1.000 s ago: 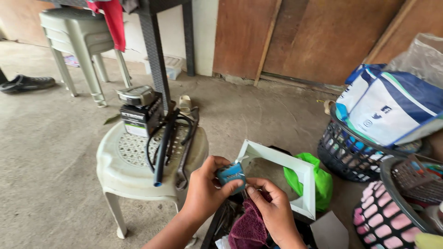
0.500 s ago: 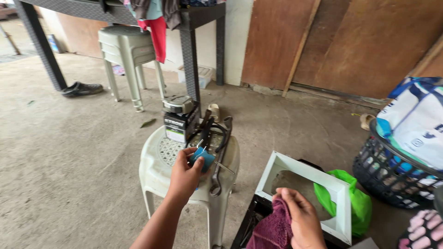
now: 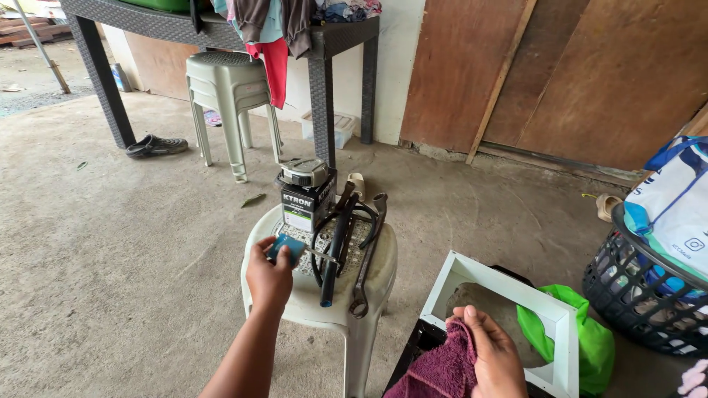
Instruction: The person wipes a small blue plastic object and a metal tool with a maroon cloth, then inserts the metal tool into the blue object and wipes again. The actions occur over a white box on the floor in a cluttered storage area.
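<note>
- Far left, a dark shoe (image 3: 155,145) lies on the concrete floor beside the leg of a dark woven table (image 3: 221,33), with stacked plastic stools (image 3: 230,96) beneath it; none of this is part of the work in hand.
- The left hand (image 3: 270,276) is closed around a small blue object (image 3: 286,248), pinching it between thumb and fingers just over the near edge of the white plastic stool (image 3: 372,284); it does not look set down yet.
- On that stool lie a black boxed item (image 3: 306,203) with a round part on top, a black frame-like tool (image 3: 341,239) and a long spanner (image 3: 365,258), all untouched.
- The right hand (image 3: 493,357) grips a purple cloth (image 3: 441,368), fingers curled over it, low beside the white frame (image 3: 516,295), so wiping seems paused.
- Right of that sit a green bag (image 3: 582,339) and a dark basket (image 3: 638,295).
</note>
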